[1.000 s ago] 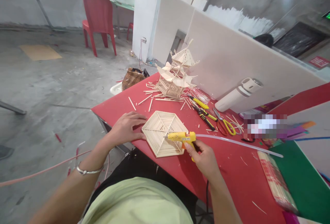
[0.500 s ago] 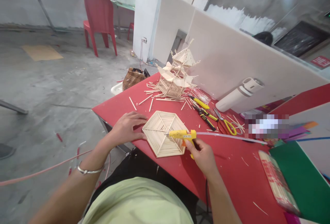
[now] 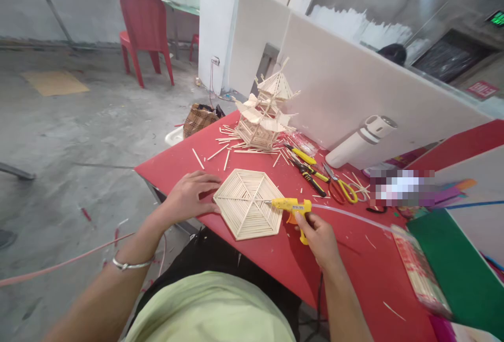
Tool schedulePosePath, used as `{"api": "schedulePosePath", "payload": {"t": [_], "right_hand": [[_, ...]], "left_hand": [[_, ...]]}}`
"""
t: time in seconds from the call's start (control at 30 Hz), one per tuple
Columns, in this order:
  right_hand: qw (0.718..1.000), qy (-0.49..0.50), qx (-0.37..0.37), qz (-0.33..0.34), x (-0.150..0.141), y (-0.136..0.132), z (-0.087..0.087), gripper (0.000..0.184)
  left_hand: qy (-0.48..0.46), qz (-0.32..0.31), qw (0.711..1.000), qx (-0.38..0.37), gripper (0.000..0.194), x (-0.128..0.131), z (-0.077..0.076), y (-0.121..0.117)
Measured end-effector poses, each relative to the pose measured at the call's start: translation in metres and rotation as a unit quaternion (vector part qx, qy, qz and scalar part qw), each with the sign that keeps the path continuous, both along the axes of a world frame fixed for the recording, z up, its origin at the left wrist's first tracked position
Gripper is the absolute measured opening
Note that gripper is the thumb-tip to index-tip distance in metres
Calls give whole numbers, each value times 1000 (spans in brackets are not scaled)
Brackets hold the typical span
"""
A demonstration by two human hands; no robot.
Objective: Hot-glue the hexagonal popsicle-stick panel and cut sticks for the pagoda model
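A hexagonal panel [image 3: 240,221] of thin wooden sticks, with spokes meeting at its middle, lies flat near the front edge of the red table. My left hand [image 3: 189,198] rests at its left corner, thumb and fingers spread to either side; the thumb appears to touch the rim. In my right hand [image 3: 321,237] is a yellow hot glue gun [image 3: 289,205], its nozzle pointing left over the right half of the panel. A long translucent glue stick [image 3: 350,217] trails from the gun's back end. Whether the nozzle touches the sticks I cannot tell.
Behind the panel stands a pagoda-like stick model [image 3: 262,116] among loose sticks. Pliers [image 3: 309,171], scissors [image 3: 342,187] and a white flask [image 3: 354,145] lie or stand to the right. A bagged stick bundle [image 3: 421,274] lies by a green board [image 3: 457,268]. A white partition [image 3: 315,69] bounds the table's back.
My right hand has drawn the glue gun rightward, so its nozzle has left the panel's centre. My left hand keeps its place at the corner. The camera view has shifted slightly.
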State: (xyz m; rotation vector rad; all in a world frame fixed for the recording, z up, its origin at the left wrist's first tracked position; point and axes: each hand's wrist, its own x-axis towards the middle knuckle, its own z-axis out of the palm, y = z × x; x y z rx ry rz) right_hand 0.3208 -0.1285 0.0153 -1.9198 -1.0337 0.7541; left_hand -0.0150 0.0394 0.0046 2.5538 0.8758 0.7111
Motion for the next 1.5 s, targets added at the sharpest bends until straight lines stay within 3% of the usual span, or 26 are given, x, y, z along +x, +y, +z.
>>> {"api": "schedulePosePath", "payload": {"t": [0.17, 0.37, 0.67, 0.9, 1.0, 1.2, 1.37, 1.5], "right_hand": [[999, 30, -3, 36, -4, 4, -3, 52], [999, 21, -14, 22, -4, 3, -2, 54], [993, -46, -80, 73, 20, -15, 19, 49], [985, -123, -97, 69, 35, -10, 32, 49], [968, -212, -98, 89, 35, -5, 43, 50], [904, -384, -115, 149, 21, 7, 78, 46], [858, -436, -145, 231, 8, 15, 104, 41], [839, -446, -164, 265, 6, 25, 111, 41]], "left_hand": [[1, 1, 1000, -9, 55, 0, 3, -1], [1, -1, 1000, -5, 55, 1, 2, 0], [10, 4, 1000, -9, 55, 1, 2, -1], [4, 4, 1000, -6, 55, 1, 2, 1], [6, -2, 1000, -1, 55, 2, 2, 1], [16, 0, 1000, 2, 57, 2, 3, 0], [11, 0, 1000, 7, 58, 1, 1, 1], [6, 0, 1000, 6, 57, 2, 1, 1]]}}
